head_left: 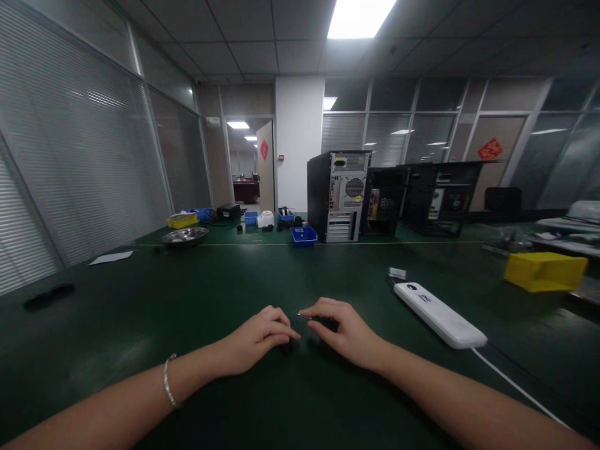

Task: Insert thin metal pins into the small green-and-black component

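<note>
Toward the near edge of the bench (225, 281), 1 dark piece (287, 347) is part-covered by the curled left hand (262, 337), 1 dark bit (330, 324) by the thumb-parted right hand (349, 331), firm hold untellable, light, stiff, side-pinched handling being expected.

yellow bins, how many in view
2: one yellow bin on the right side, beyond the white power strip, and another at the back left, just behind the metal dish. More could be hidden behind the computers.

Left hand (262, 337) over small dark object (286, 347); right hand (344, 328) nearby; white device (443, 315) on green table (225, 275).
</note>
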Available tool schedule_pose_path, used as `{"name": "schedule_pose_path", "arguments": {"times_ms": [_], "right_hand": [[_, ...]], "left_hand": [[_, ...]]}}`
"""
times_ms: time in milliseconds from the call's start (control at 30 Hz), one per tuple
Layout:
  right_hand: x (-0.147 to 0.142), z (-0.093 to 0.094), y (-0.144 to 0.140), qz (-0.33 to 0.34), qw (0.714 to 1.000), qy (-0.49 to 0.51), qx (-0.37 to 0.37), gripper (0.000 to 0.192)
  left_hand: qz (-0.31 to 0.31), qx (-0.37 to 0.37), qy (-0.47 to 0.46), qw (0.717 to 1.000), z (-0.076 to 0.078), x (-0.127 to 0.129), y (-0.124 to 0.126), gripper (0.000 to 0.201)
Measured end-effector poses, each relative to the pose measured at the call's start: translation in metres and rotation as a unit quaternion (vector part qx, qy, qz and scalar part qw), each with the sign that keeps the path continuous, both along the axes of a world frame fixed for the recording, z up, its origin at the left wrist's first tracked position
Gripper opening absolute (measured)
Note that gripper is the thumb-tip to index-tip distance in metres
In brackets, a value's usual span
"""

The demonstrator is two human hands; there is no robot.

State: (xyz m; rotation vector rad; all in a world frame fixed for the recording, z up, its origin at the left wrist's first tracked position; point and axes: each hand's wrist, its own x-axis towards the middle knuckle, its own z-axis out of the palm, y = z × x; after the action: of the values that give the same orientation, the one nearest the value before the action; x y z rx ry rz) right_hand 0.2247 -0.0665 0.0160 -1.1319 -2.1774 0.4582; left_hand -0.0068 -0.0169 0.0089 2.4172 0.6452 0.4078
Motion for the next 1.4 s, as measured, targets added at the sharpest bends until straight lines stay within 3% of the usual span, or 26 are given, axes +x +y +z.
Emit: {"name": "schedule_pose_path", "arguments": {"times_ms": [167, 300, 400, 600, 767, 967, 1100, 1233, 1400], "right_hand": [[-0.001, 0.000, 0.000, 0.012, 1.000, 0.001, 0.007, 0.025], [0.000, -0.002, 0.002, 0.001, 1.000, 0.001, 0.013, 0.023], [0.000, -0.006, 0.005, -0.022, 1.000, -0.013, 0.013, 0.016], [-0.004, -0.013, 0.009, -0.013, 0.997, -0.070, -0.010, 0.025], [-0.006, -0.011, 0.011, 0.017, 0.994, -0.109, -0.013, 0.026], [-0.008, -0.012, 0.011, 0.009, 0.994, -0.106, -0.015, 0.026], [-0.007, -0.014, 0.010, 0.003, 0.998, -0.059, -0.007, 0.027], [-0.008, -0.011, 0.008, -0.012, 0.999, 0.033, 0.005, 0.022], [-0.014, -0.010, 0.004, 0.006, 0.994, 0.103, 0.027, 0.021]], "left_hand": [[-0.018, 0.024, 0.000, 1.000, 0.000, 0.004, -0.005, 0.031], [0.060, 0.050, -0.040, 0.996, 0.002, 0.005, -0.008, 0.030], [0.120, 0.086, -0.020, 0.989, 0.007, 0.006, -0.013, 0.028], [0.138, 0.114, 0.062, 0.982, 0.007, 0.014, -0.023, 0.048], [0.125, 0.099, 0.055, 0.986, 0.003, 0.013, -0.024, 0.028], [0.152, 0.029, -0.024, 0.988, -0.003, 0.010, -0.016, 0.027], [0.155, -0.106, -0.119, 0.975, -0.005, 0.010, -0.009, 0.042], [0.143, -0.222, -0.183, 0.947, -0.005, 0.012, -0.005, 0.042], [0.122, -0.251, -0.217, 0.935, -0.010, 0.015, -0.004, 0.040]]}}
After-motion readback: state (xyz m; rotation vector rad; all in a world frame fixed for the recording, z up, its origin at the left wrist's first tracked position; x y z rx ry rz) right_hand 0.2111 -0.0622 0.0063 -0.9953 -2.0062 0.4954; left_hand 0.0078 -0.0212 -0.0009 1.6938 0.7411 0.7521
